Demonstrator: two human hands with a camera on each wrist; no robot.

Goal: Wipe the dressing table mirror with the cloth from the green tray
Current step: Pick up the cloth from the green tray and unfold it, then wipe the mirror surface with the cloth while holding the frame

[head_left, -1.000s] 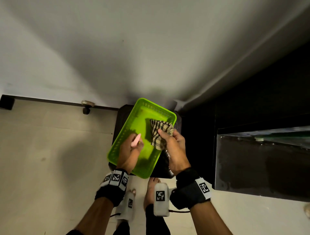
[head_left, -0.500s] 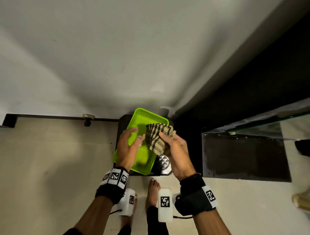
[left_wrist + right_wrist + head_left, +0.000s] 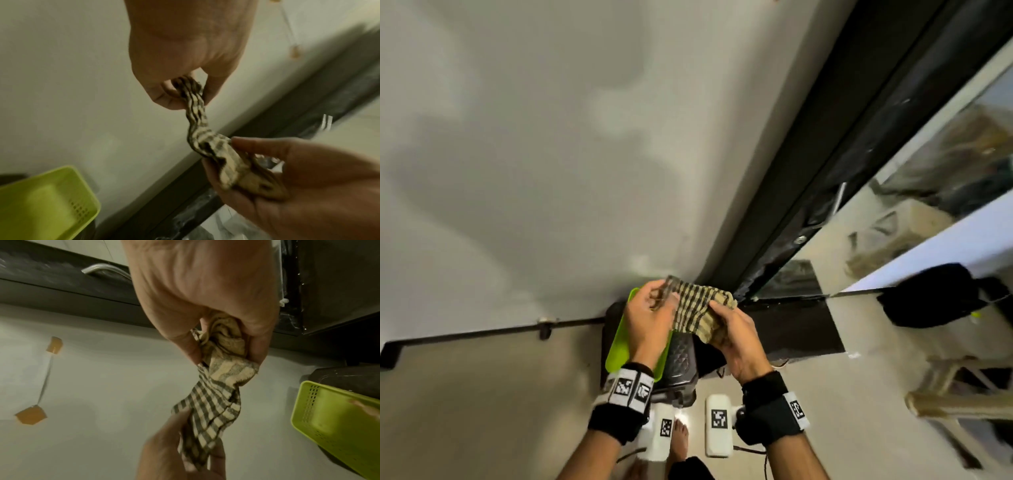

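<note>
A beige and dark checked cloth (image 3: 697,310) is stretched between my two hands, above the green tray (image 3: 619,349). My left hand (image 3: 661,301) pinches one end of the cloth (image 3: 196,120) between thumb and fingers. My right hand (image 3: 717,317) grips the other, bunched end (image 3: 223,340) in its palm. In the left wrist view the green tray (image 3: 41,203) lies below the hands with nothing visible in it. The dressing table mirror (image 3: 914,205) stands to the right in its dark frame, apart from both hands.
The tray rests on a black patterned stool (image 3: 681,353) against a pale wall. A black bag (image 3: 935,299) lies by the mirror's foot. A metal handle (image 3: 107,270) is on the dark frame. My bare foot (image 3: 679,442) is on the floor below.
The cloth has come up out of the tray. My left hand has left the tray and taken hold of the cloth's free end. The head view has swung toward the mirror.
</note>
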